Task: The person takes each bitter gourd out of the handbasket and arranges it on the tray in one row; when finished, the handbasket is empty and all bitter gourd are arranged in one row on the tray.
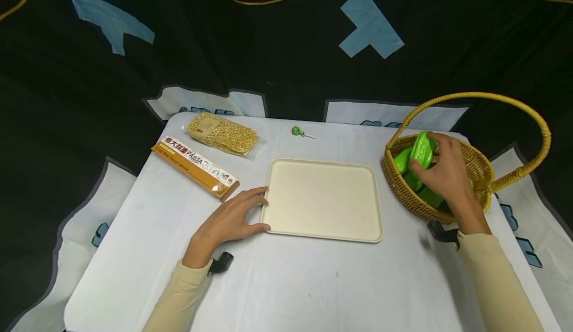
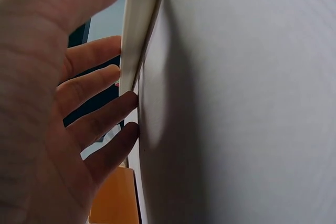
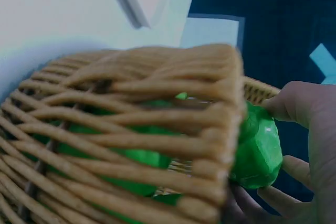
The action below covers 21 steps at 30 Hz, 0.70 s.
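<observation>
Green packet is gripped by the right hand, being lifted from the wicker basket. Left hand, fingers relaxed, touches the cream tray on the desk. Next, I judge, carry the packet clear of the basket rim.

A glossy green plastic packet stands tilted at the woven yellow wicker basket's rim, frame right.

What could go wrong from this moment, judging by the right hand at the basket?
The right hand grips a green packet near the basket rim; lifting may snag the rim or handle and tip it. The left hand only rests against the tray edge, so the tray might slide.
</observation>
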{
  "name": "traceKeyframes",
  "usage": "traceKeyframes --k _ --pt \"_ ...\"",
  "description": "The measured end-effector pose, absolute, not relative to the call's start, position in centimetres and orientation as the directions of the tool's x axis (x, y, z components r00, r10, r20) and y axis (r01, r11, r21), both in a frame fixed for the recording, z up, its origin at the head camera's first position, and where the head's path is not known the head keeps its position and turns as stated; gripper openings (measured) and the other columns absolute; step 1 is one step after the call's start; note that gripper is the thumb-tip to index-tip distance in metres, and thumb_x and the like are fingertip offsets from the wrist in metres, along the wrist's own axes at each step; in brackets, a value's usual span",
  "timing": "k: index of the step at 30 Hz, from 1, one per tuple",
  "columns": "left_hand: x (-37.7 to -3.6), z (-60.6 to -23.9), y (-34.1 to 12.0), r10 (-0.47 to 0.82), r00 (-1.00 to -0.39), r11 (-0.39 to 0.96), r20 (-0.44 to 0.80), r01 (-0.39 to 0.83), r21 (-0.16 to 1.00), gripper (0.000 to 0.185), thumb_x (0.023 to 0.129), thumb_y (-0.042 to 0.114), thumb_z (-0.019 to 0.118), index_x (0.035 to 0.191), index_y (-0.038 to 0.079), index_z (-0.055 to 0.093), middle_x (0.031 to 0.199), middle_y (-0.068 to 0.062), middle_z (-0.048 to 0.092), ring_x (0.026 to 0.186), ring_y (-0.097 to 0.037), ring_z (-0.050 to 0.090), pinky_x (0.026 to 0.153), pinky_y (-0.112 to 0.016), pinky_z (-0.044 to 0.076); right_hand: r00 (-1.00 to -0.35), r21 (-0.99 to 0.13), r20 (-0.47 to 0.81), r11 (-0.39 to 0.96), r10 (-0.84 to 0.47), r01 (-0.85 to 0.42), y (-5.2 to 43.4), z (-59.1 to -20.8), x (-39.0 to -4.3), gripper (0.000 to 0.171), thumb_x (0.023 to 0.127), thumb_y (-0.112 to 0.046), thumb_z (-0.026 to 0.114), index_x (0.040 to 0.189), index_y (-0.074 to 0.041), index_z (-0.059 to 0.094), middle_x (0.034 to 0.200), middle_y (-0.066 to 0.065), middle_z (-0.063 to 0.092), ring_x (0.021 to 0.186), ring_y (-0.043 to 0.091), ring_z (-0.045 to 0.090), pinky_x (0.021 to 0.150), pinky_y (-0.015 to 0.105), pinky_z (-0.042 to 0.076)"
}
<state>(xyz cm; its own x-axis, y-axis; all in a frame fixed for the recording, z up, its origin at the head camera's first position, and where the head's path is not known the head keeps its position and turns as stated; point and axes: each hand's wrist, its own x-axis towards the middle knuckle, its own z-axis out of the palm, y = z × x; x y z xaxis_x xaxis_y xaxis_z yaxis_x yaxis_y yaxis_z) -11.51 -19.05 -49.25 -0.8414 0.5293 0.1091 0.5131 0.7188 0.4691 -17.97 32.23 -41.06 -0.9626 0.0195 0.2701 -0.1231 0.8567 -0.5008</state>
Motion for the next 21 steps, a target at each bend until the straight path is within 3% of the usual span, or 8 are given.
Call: traceKeyframes --k 10,11,13,16,17,21 --pt "-10.5 -49.5 -19.2 0.504 -0.855 0.724 0.12 0.494 0.481 0.051 0.082 0.052 0.081 0.119 0.02 0.067 0.157 0.003 0.044 0.141 -0.022 0.044 0.114 -0.043 0.041 -0.941 -0.51 0.336 0.845 0.025 -0.16 30.7 -39.9 -15.7 0.083 0.086 -0.029 0.076 0.155 -0.009 0.036 0.155 0.023 0.033 0.119 0.045 0.047 0.088 0.062 0.048" --pt "-10.5 -49.5 -19.2 0.505 -0.854 0.722 0.124 0.497 0.481 0.051 0.082 0.052 0.081 0.119 0.02 0.068 0.157 0.003 0.044 0.141 -0.022 0.044 0.114 -0.043 0.041 -0.938 -0.507 0.347 0.846 0.024 -0.166 30.5 -39.8 -15.6 0.083 0.085 -0.029 0.077 0.155 -0.009 0.037 0.154 0.023 0.034 0.118 0.045 0.048 0.085 0.057 0.05" --pt "-10.4 -49.5 -19.2 0.506 -0.852 0.72 0.132 0.502 0.479 0.05 0.083 0.051 0.081 0.119 0.02 0.068 0.157 0.003 0.044 0.141 -0.022 0.044 0.115 -0.043 0.04 -0.93 -0.509 0.367 0.841 0.02 -0.183 30.1 -39.6 -15.2 0.083 0.084 -0.027 0.079 0.154 -0.009 0.038 0.152 0.023 0.036 0.117 0.044 0.05 0.081 0.036 0.053" --pt "-10.4 -49.5 -19.2 0.506 -0.851 0.72 0.138 0.505 0.476 0.047 0.084 0.05 0.08 0.119 0.02 0.068 0.156 0.004 0.045 0.141 -0.021 0.044 0.116 -0.043 0.038 -0.918 -0.514 0.396 0.83 0.005 -0.218 29.3 -39.4 -14.7 0.083 0.082 -0.023 0.081 0.153 -0.009 0.039 0.151 0.021 0.037 0.115 0.043 0.054 0.075 0.009 0.042" --pt "-10.4 -49.5 -19.2 0.507 -0.85 0.718 0.142 0.508 0.476 0.047 0.084 0.049 0.08 0.119 0.02 0.068 0.156 0.003 0.045 0.141 -0.021 0.045 0.116 -0.043 0.038 -0.916 -0.518 0.401 0.825 -0.001 -0.227 29.0 -39.3 -14.6 0.084 0.082 -0.023 0.081 0.153 -0.009 0.04 0.151 0.02 0.037 0.115 0.043 0.055 0.074 0.003 0.038" --pt "-10.4 -49.6 -19.3 0.508 -0.85 0.72 0.14 0.508 0.473 0.046 0.085 0.049 0.08 0.119 0.02 0.068 0.156 0.004 0.045 0.141 -0.02 0.044 0.118 -0.042 0.036 -0.905 -0.537 0.425 0.801 -0.014 -0.265 27.8 -39.2 -14.3 0.083 0.081 -0.02 0.082 0.153 -0.011 0.041 0.152 0.018 0.037 0.115 0.04 0.056 0.077 0.002 0.039"
